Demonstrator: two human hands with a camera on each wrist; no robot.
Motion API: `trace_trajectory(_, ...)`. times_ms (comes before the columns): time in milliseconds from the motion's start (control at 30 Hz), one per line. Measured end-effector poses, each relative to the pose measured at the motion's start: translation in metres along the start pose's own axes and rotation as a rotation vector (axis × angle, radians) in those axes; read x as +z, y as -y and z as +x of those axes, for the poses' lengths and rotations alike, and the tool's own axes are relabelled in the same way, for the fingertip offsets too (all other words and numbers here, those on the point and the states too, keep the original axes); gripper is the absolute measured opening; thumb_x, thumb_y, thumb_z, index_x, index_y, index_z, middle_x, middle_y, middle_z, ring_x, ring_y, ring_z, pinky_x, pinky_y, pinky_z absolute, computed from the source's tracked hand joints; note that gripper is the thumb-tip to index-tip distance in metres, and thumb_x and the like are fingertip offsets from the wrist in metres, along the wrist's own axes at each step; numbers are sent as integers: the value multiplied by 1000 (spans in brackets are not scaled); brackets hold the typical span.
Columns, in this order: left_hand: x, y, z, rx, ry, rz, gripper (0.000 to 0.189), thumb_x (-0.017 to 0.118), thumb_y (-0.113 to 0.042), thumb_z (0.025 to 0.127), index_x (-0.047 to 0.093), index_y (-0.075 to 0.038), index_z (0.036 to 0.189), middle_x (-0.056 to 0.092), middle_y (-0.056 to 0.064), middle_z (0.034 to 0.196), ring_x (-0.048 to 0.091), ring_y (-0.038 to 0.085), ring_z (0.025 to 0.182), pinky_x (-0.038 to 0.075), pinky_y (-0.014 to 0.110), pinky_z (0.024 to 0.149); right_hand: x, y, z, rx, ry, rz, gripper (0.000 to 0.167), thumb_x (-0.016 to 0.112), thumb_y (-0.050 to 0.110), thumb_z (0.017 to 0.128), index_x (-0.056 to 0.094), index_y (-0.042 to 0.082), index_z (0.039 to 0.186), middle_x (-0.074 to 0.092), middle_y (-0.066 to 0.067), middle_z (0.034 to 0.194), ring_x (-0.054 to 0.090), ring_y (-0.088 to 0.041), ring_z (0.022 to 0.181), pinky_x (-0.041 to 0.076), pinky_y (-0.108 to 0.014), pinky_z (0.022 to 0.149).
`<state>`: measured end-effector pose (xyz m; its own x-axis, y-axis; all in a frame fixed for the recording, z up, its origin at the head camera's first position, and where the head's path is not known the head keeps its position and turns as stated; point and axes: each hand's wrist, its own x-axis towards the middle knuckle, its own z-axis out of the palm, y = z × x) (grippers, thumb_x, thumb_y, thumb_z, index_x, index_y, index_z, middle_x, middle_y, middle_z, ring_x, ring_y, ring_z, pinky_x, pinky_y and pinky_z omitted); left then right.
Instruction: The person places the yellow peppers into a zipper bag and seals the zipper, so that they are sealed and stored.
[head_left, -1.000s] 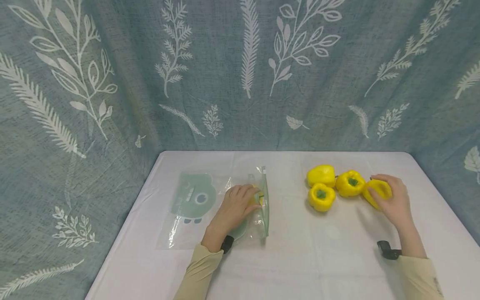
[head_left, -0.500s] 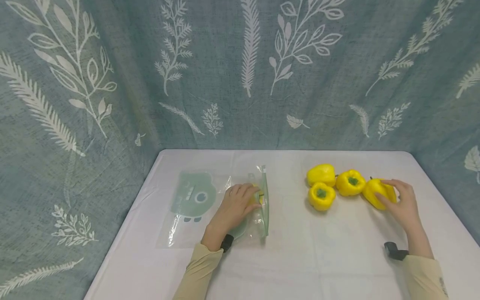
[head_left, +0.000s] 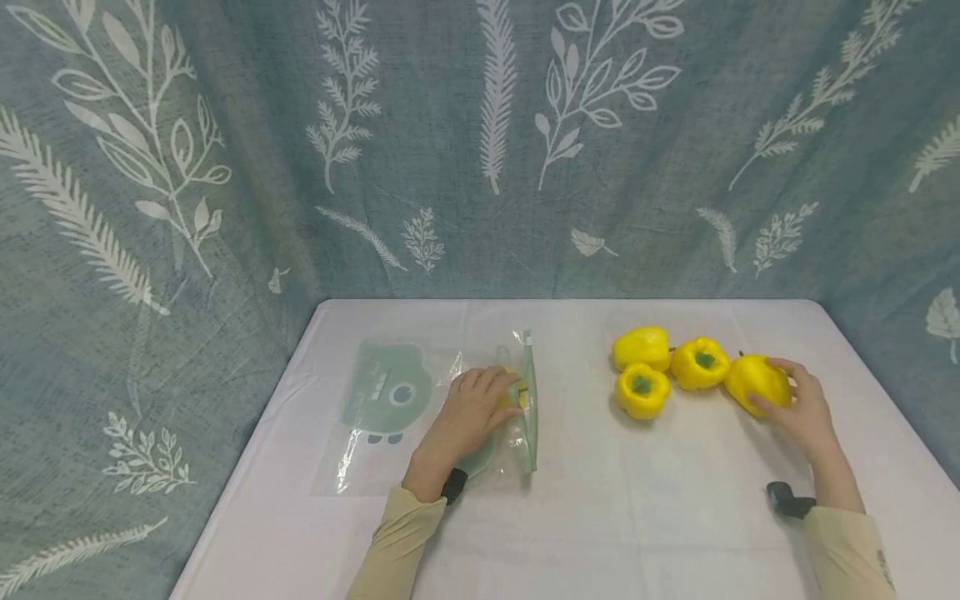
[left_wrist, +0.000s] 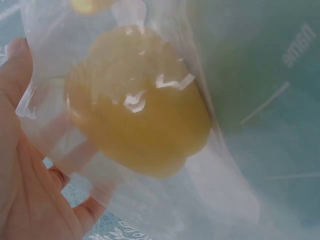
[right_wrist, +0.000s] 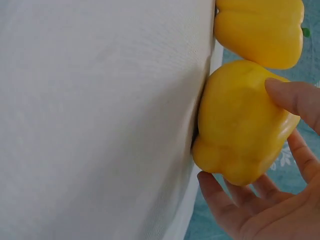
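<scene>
My left hand lies over the mouth end of a clear zip bag with a green cartoon print, its fingers bent around the plastic. Inside, a yellow bell pepper shows through the film in the left wrist view, with part of the fingers also behind plastic. On the right, my right hand grips another yellow bell pepper, thumb on one side and fingers round its bottom end. That pepper lies tilted on the white cloth, its stem pointing away from me.
Left of the gripped pepper lie three more yellow bell peppers: a middle one, a back one and a front one. The white table ends at a blue-green leaf-patterned curtain.
The right hand has shifted a little to the right, and the pepper beneath it has turned so that its side faces up. The left hand and the bag stay in place.
</scene>
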<state>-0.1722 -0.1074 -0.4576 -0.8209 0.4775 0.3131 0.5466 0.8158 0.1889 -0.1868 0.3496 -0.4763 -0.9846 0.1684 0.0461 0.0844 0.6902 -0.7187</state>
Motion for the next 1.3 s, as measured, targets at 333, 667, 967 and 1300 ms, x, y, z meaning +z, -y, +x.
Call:
trace_trajectory(333, 1, -1, 1, 6, 12, 13, 48, 47, -46, 92, 45, -18, 131, 48, 7, 129, 43, 27, 117, 34, 46, 99, -4, -13, 8, 4, -30, -12, 73, 60, 36, 89, 25, 2, 143, 24, -34, 140, 30, -55, 118, 34, -67, 88)
trace_trajectory(667, -2, -1, 1, -8, 25, 6, 48, 47, -46, 92, 45, -19, 131, 48, 7, 130, 42, 28, 118, 34, 46, 99, 0, -70, 39, -27, -135, -22, 78, 61, 52, 83, 25, 22, 146, 23, -22, 148, 30, -51, 122, 32, -68, 89)
trace_trajectory(967, -2, -2, 2, -8, 38, -16, 49, 47, -46, 92, 45, -18, 132, 47, 8, 130, 42, 29, 119, 33, 47, 101, -10, -48, 31, -47, -191, -7, 73, 63, 46, 84, 27, 31, 145, 22, -14, 150, 28, -46, 128, 33, -64, 94)
trace_trajectory(1300, -1, -2, 2, 0, 27, -11, 50, 48, -46, 91, 46, -16, 132, 48, 9, 130, 43, 30, 118, 34, 49, 99, -18, 32, -5, -113, -214, 111, 65, 67, 29, 85, 36, 20, 142, 29, -13, 147, 29, -43, 129, 33, -59, 100)
